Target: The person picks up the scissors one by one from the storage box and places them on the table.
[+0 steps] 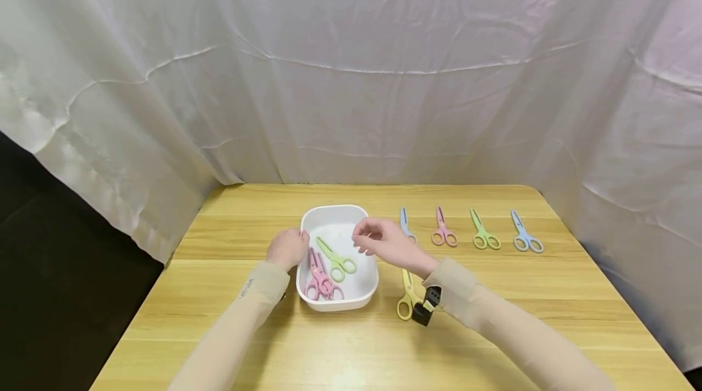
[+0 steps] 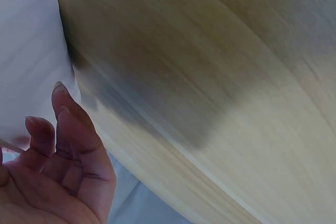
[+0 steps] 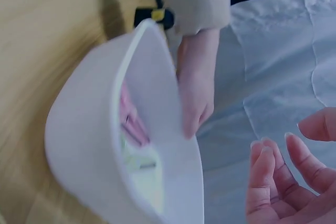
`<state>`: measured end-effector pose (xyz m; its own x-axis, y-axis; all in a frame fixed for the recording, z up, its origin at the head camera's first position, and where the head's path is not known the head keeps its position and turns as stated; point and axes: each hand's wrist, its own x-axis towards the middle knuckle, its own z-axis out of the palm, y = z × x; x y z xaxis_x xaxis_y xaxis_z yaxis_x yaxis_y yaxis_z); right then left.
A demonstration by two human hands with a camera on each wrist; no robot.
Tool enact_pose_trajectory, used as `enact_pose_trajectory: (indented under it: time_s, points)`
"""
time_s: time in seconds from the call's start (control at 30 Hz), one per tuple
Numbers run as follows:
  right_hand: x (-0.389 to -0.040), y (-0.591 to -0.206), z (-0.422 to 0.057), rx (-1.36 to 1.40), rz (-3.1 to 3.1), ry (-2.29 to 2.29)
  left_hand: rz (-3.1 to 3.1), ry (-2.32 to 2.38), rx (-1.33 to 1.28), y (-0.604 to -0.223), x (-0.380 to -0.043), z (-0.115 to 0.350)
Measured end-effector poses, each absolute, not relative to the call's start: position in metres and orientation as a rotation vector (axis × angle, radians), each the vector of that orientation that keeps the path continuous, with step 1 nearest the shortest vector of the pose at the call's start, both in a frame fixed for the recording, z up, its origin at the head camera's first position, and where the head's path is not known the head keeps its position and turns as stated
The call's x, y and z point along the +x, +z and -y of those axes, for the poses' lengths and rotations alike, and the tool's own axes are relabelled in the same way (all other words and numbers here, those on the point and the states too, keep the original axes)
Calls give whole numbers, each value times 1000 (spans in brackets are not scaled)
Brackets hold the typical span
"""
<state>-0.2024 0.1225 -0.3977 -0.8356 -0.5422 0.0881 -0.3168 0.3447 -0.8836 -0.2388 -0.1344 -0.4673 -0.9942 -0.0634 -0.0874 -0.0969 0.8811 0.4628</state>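
Note:
A white plastic basin (image 1: 341,306) stands on the table, with pink scissors (image 1: 323,282) overlapping at its left and green scissors (image 1: 336,261) beside them. My left hand (image 1: 287,249) holds the basin's left rim, thumb over the edge; in the left wrist view its fingers (image 2: 84,150) lie along the outer wall. Above the basin's right rim hovers my right hand (image 1: 386,242), fingers loosely bent and nothing between them. The right wrist view shows its thumb apart from the fingertips. Yellow scissors (image 1: 407,296) lie below my right wrist, partly covered by it.
Right of the basin, a row of scissors lies along the table's back: blue scissors (image 1: 404,220) partly behind my right hand, pink scissors (image 1: 442,231), green scissors (image 1: 482,234) and more blue scissors (image 1: 525,236). A pale curtain (image 1: 384,123) hangs behind the wooden table (image 1: 548,299).

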Motion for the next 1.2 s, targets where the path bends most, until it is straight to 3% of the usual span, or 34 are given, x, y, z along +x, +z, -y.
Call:
enact_pose_trajectory:
  time_s: [0.53, 1.2]
  points:
    - [-214, -391, -86, -543, -2067, -1681, -2965, 719, -151, -466, -239, 133]
    - [-241, -410, -57, -321, -1952, -1757, -2989, 689, -131, -466, -239, 134]
